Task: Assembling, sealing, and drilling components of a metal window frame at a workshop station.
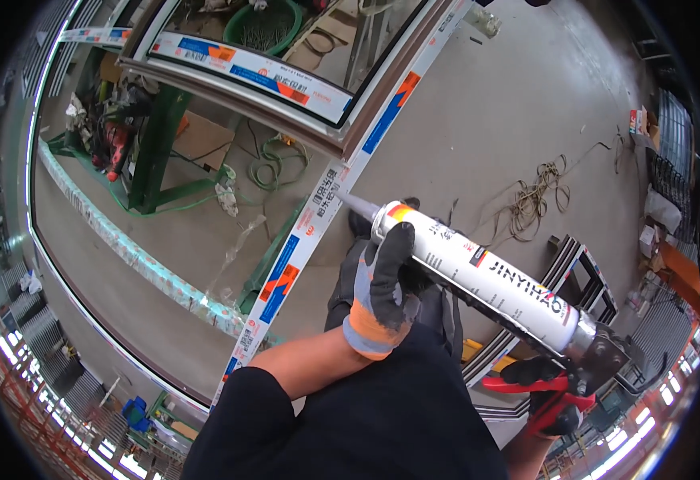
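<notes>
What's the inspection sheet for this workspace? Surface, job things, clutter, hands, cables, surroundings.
Surface: large window frame, taped, above grey floor.
Job things: caulking gun with white cartridge; nozzle near the frame's taped edge, contact unclear.
Clutter: green bowl of small metal pieces; red power tool by a green stand.
Hands: left hand, gloved, wraps the cartridge's front; right hand, gloved, grips the red handle.
Cables: green cable looped on the floor; tan cord tangled on the right.
Surroundings: stacked metal profiles along the right.
</notes>
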Tool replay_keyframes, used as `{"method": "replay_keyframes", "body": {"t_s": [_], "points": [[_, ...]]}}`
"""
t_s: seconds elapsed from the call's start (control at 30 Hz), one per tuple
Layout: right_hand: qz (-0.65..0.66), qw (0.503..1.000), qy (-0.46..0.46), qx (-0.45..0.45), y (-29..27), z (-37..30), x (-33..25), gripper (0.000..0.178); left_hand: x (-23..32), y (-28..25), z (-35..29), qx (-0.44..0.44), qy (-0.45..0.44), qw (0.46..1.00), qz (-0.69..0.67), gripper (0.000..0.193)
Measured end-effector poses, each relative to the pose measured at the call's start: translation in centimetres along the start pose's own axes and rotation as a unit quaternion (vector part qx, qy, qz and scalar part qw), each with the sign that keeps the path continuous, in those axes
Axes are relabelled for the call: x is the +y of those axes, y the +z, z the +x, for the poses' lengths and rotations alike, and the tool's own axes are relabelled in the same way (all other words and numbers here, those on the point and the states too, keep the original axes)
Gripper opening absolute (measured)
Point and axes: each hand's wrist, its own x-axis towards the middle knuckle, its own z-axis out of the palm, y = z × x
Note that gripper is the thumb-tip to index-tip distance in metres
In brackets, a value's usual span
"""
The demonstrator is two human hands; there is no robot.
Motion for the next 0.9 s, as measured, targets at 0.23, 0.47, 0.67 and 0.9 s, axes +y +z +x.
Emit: {"method": "replay_keyframes", "body": {"t_s": [0.23,0.47,0.67,0.9], "points": [[0.077,0.994,-0.068,-0.04,1.2,1.5,-2.4,0.095,-4.9,3.2,0.7,0.046,-0.036,0.998,0.011,0.04],[0.078,0.994,-0.018,0.076,-5.9,5.7,-4.3,0.092,-12.3,9.7,7.4,0.034,-0.116,0.989,0.088,0.043],[0.04,0.997,0.035,0.052,-13.0,14.9,-8.8,0.09,-20.6,18.2,18.8,-0.036,-0.117,0.972,0.202,0.054],[0.047,0.993,-0.017,0.111,-22.1,33.2,-12.6,0.054,-25.8,22.3,31.8,0.001,-0.01,0.882,0.471,0.048]]}}
